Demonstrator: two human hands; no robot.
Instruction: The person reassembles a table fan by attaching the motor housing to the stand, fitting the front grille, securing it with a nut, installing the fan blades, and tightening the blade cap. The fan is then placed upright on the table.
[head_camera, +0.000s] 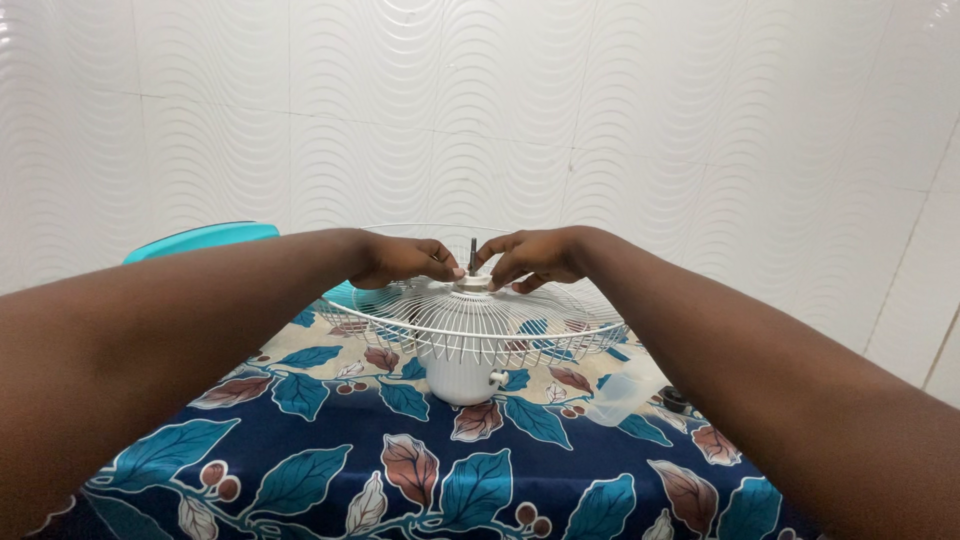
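A blue cloth with big leaves (420, 470) covers the surface. On it stands a white fan motor (462, 378) with a round white wire guard (470, 325) on top. The left hand (400, 259) and the right hand (535, 257) meet at the middle, fingers curled and pinching the small white ring (473, 283) around the dark metal pin (473, 255). Behind is a teal lid (200, 240) and a white wavy wall (600, 100).

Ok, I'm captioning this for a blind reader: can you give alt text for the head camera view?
Two bare hands, left hand and right hand, meet at the hub of a white wire fan guard lying flat on a white motor housing, fingertips beside the dark metal shaft. It stands on a blue leaf-patterned tablecloth before a white wavy-tiled wall.
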